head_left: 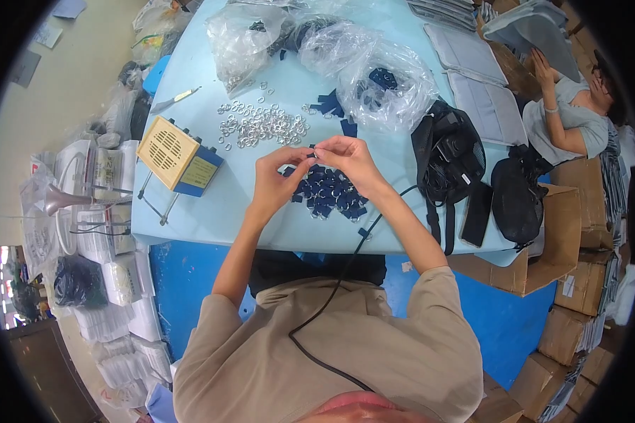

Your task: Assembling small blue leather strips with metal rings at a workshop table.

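Over the table's near half, my left hand [279, 175] and my right hand [350, 163] meet fingertip to fingertip. Both are pinched on a small dark navy fabric tab [312, 153], mostly covered by the fingers; whether a ring is on it I cannot tell. Just below lies a heap of navy tabs fitted with metal rings [329, 193]. Beyond my left hand is a loose pile of silver metal rings [261, 127]. Past my right hand lie loose navy fabric strips [328, 104], beside a clear plastic bag [395, 95] holding more navy pieces.
On the light blue table [250, 225], a beige-and-blue box with a slotted face [180, 156] stands left, near a cutter knife [176, 100]. A black mesh bag [448, 151], a phone [477, 214] and a black pouch [518, 197] lie right. A co-worker [571, 120] handles grey panels.
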`<state>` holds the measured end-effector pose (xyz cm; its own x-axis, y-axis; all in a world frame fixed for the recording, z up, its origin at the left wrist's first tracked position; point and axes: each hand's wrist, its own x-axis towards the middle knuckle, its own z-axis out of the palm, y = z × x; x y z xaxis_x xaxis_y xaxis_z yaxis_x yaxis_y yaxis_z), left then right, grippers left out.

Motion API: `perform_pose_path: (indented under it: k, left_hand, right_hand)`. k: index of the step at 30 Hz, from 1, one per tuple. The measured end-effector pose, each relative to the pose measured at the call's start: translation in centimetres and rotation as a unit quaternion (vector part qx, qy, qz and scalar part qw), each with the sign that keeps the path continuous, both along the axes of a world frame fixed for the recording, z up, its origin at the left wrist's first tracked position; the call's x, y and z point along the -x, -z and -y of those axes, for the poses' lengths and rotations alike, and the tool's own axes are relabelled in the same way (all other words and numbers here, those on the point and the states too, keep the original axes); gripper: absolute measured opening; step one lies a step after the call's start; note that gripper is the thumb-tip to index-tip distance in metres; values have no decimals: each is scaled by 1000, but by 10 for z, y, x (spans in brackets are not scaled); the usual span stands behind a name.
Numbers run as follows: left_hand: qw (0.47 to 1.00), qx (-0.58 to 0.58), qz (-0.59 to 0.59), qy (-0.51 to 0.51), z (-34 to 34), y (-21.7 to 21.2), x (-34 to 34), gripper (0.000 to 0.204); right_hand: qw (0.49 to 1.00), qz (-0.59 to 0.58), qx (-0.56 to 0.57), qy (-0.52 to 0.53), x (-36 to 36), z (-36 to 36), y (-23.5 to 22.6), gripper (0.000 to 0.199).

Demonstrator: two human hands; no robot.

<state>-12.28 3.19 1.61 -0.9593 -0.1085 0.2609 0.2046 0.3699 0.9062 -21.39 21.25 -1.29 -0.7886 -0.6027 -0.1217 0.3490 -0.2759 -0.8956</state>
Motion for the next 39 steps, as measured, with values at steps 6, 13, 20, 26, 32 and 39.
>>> perform_pose_path:
  k: [6,13,20,26,32,39]
  left_hand:
    - [986,124,-104,-45,-8,-14,-5,23]
    - [975,172,-125,-69,-12,-2,-12,30]
    - [956,232,-168,-59,-14,4,-12,31]
    - [966,202,-149,-59,-9,7,-17,33]
    - [954,241,-165,-63,-10,3,-17,31]
    - [946,263,-180,-64,-9,4,-15,28]
  right_hand:
    - [996,-87,-21,-15,-7,-1,-17,18]
    - [996,-91,-7,12,-15,2,-19,22]
    - [989,-138,-52,22,-15,1,-15,20]
    - [996,-89,-18,2,-17,0,-19,14]
    - [999,-25,26,-26,-12,-3,-10,12]
    - [998,30,50,-33,-14,1,-8,11]
